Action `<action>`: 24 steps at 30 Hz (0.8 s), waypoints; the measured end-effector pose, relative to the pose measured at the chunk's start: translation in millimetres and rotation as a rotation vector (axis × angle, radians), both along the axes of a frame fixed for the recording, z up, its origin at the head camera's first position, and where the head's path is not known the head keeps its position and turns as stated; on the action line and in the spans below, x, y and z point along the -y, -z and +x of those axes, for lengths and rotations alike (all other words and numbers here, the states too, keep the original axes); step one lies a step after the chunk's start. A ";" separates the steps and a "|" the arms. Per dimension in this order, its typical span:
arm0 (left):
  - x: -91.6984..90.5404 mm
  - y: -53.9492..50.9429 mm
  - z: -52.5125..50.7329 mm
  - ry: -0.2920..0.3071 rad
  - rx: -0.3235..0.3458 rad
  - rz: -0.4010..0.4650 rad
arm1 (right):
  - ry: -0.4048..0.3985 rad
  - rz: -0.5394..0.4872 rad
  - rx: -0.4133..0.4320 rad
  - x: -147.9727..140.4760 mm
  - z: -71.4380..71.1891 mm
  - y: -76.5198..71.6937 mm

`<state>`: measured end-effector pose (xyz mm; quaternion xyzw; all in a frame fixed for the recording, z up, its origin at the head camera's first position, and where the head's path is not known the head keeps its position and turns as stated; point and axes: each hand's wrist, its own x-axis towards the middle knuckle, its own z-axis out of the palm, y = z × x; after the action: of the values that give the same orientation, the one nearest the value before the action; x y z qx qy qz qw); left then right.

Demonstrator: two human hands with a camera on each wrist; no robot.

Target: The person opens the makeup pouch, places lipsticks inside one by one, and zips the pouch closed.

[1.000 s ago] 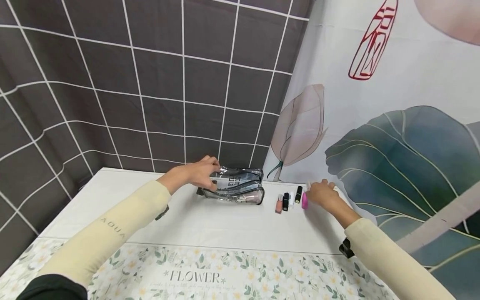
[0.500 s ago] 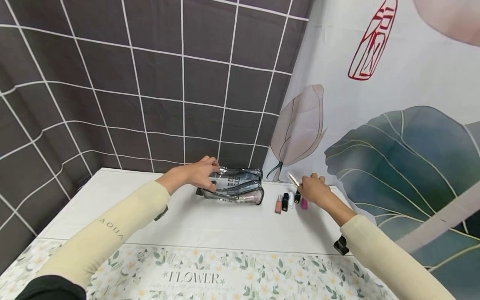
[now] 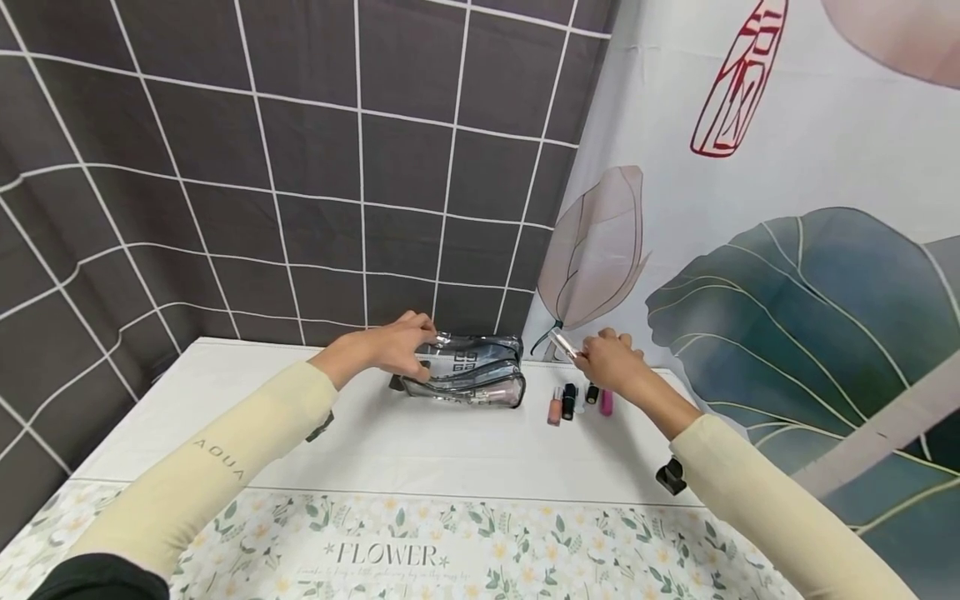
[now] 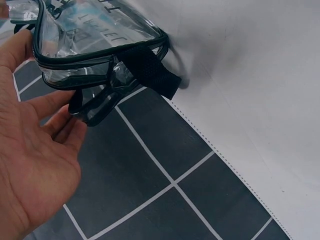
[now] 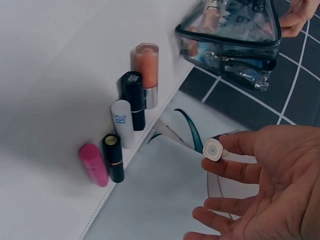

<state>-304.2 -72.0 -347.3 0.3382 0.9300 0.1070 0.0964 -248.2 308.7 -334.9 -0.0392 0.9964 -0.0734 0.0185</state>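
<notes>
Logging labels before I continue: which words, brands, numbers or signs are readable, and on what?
"AQUA": left sleeve
"FLOWER": floral cover; smaller line below unreadable
Clear pouch: square logo; lettering unclear
Silver tube, right hand: end print too small
White tube, larger black tube: print blurred
Red wall emblem: unreadable
No numbers readable.

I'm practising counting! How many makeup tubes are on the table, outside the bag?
5, side by side, right of the bag: peach tube, black tube, white tube, second black tube, pink tube. A sixth tube is in the right hand. The bag might hide more.

head view: bright, soft shadows | wrist views: dimmer | pouch (image 3: 487,365): glare
</notes>
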 end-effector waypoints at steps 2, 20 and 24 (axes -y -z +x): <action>0.7 0.3 0.0 -0.001 0.002 0.002 | -0.007 -0.003 -0.010 2.6 -0.5 -1.0; 0.7 1.5 -1.8 0.004 0.002 0.010 | -0.078 -0.072 -0.123 26.5 -0.2 -10.3; 0.5 0.8 -1.3 0.004 0.003 0.007 | -0.108 -0.097 -0.152 31.9 -0.6 -11.1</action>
<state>-305.5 -72.5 -348.1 0.3401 0.9288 0.1108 0.0970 -248.8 276.8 -323.8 -0.0992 0.9866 -0.1172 -0.0549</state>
